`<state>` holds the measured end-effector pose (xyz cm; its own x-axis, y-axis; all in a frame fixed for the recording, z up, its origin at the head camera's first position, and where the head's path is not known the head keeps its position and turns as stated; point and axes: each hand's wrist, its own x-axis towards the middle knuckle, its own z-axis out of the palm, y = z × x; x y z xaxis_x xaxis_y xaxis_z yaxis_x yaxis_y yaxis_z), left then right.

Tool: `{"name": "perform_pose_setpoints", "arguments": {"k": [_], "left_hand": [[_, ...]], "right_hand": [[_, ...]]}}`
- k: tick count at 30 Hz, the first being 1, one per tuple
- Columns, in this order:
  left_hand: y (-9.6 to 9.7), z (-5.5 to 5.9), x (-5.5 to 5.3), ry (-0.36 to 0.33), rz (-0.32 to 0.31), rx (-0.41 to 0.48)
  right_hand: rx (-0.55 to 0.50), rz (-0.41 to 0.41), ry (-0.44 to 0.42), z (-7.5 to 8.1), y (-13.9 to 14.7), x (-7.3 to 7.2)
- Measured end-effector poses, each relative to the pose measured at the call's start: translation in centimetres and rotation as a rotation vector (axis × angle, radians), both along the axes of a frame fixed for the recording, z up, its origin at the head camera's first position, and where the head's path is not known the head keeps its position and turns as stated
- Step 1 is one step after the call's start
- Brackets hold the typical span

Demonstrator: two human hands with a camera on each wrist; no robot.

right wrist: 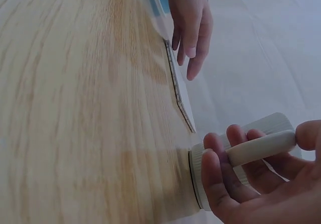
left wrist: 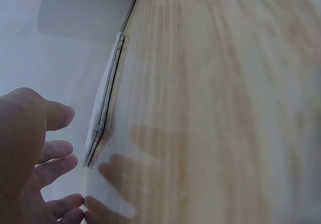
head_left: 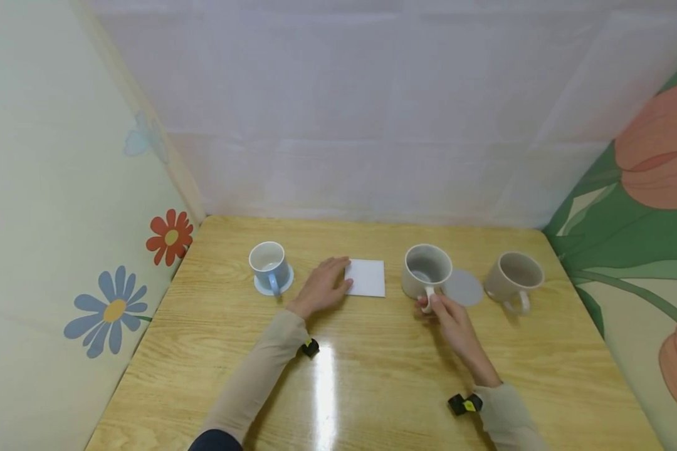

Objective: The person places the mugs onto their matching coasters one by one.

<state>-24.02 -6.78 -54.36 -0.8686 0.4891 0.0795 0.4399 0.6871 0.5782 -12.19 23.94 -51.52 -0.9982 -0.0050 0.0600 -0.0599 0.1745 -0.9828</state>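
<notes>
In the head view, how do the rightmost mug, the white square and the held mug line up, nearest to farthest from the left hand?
1. White square: just right of the left hand.
2. Held mug: farther right, at the right hand.
3. Rightmost mug: farthest right.

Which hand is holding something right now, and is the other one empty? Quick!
Left hand: open, holding nothing, beside the white square coaster.
Right hand: closed, holding the middle mug by its handle.
</notes>
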Motion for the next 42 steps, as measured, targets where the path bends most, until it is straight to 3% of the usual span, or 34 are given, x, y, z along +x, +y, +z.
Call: {"name": "perform_pose_setpoints", "arguments": {"k": [4, 12, 21, 32, 42], "left_hand": [[0.0, -0.3, -0.3, -0.004, 0.004, -0.026], [-0.2, -0.6, -0.7, 0.000, -0.056, -0.143], [-0.4, -0.6, -0.9, -0.028, -0.042, -0.133], [-1.0, -0.3, -1.0, -0.057, -0.081, -0.137], [-1.7, -1.6, -1.4, -0.079, -0.141, -0.140]], "right_hand": [[-0.021, 0.023, -0.026, 0.0, -0.2, -0.2], [-0.088, 0.072, -0.012, -0.3, -0.2, -0.4], [-0.077, 0.037, -0.057, 0.0, -0.5, -0.5], [-0.098, -0.005, -0.049, 0.3, -0.5, -0.4], [-0.106, 0.015, -0.046, 0.6, -0.3, -0.1]]}}
